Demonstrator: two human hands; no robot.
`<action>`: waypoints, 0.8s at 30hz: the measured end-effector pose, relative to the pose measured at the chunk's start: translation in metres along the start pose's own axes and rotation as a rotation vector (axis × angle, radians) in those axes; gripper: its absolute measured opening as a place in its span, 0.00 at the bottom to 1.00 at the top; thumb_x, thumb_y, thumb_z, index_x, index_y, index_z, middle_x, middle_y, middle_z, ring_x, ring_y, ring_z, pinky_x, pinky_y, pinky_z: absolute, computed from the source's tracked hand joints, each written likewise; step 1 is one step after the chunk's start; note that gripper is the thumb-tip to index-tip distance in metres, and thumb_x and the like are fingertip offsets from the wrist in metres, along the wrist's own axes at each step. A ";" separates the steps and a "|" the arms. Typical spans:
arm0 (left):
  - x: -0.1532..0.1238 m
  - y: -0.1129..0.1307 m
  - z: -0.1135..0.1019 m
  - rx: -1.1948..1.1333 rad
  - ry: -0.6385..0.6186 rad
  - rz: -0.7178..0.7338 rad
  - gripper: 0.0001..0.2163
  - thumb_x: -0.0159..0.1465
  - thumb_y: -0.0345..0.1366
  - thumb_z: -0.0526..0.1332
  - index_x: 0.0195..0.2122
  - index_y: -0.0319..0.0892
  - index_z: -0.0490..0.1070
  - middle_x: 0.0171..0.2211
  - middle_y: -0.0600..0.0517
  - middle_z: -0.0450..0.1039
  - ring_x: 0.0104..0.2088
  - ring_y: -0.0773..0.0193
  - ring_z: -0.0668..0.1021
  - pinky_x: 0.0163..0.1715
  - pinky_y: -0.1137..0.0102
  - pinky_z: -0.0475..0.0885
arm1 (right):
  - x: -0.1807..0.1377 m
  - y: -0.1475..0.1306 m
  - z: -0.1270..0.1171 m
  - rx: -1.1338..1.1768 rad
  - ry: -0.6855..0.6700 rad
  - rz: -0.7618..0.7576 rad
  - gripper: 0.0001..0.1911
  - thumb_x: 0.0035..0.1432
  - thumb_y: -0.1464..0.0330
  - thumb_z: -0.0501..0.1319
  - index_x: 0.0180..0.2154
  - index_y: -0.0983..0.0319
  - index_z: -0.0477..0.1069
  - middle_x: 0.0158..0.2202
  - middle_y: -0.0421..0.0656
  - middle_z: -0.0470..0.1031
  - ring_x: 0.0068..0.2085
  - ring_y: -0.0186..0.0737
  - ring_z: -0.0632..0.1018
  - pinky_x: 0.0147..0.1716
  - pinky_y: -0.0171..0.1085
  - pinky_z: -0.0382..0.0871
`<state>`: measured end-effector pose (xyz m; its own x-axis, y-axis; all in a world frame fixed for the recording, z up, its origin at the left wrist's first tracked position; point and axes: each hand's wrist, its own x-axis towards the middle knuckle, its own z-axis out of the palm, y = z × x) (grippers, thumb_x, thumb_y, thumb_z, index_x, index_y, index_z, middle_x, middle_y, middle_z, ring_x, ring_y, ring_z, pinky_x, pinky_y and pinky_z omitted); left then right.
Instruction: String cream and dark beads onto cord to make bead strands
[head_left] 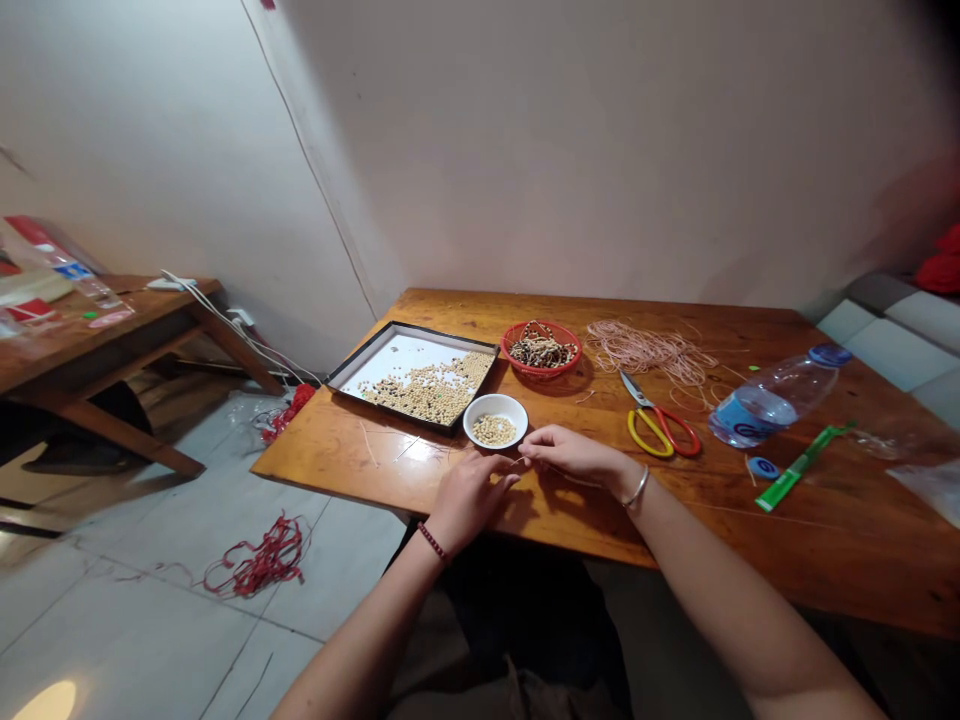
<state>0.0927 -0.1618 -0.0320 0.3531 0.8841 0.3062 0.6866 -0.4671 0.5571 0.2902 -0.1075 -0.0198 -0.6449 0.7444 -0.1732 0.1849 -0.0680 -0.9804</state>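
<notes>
My left hand (474, 490) and my right hand (566, 455) meet at the table's front edge, just before a small white bowl (496, 401) of pale beads (493, 430). Both are closed in a pinch on a thin, light cord (519, 462) that runs between the fingertips. Any bead in the fingers is too small to make out. Behind the bowl, to the left, lies a black-rimmed tray (367, 350) with many pale and some dark beads (439, 392) spread over its white bottom. A red basket (551, 370) beside it holds strung dark and pale beads (541, 347).
Right of the basket lies a tangle of pink cord (645, 348). Scissors (664, 432) with yellow and red handles, a plastic bottle (780, 400), a blue cap (763, 467) and a green wrapper (799, 468) are at right. Red string (262, 560) lies on the floor.
</notes>
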 end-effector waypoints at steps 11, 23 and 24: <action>-0.018 -0.013 -0.044 0.173 0.002 -0.126 0.13 0.66 0.43 0.52 0.35 0.45 0.74 0.32 0.51 0.75 0.31 0.64 0.74 0.32 0.70 0.66 | 0.010 0.018 -0.006 -0.086 0.065 0.036 0.26 0.53 0.48 0.59 0.28 0.67 0.69 0.22 0.38 0.66 0.20 0.26 0.62 0.18 0.29 0.51; -0.028 -0.043 -0.068 0.198 -0.035 -0.168 0.15 0.66 0.47 0.51 0.40 0.45 0.73 0.32 0.51 0.77 0.29 0.64 0.75 0.31 0.71 0.66 | -0.070 -0.056 -0.046 -0.503 0.550 -0.223 0.19 0.63 0.58 0.52 0.42 0.62 0.74 0.40 0.47 0.77 0.39 0.41 0.76 0.39 0.38 0.68; -0.028 -0.044 -0.067 0.192 -0.036 -0.171 0.16 0.66 0.47 0.51 0.40 0.45 0.73 0.32 0.51 0.77 0.29 0.64 0.75 0.31 0.71 0.66 | -0.088 -0.058 -0.045 -0.639 0.617 -0.184 0.17 0.63 0.58 0.52 0.42 0.60 0.74 0.41 0.46 0.77 0.40 0.42 0.76 0.39 0.38 0.67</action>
<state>0.0100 -0.1662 -0.0137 0.2414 0.9517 0.1898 0.8450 -0.3024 0.4410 0.3697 -0.1394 0.0563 -0.2274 0.9431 0.2428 0.6130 0.3323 -0.7168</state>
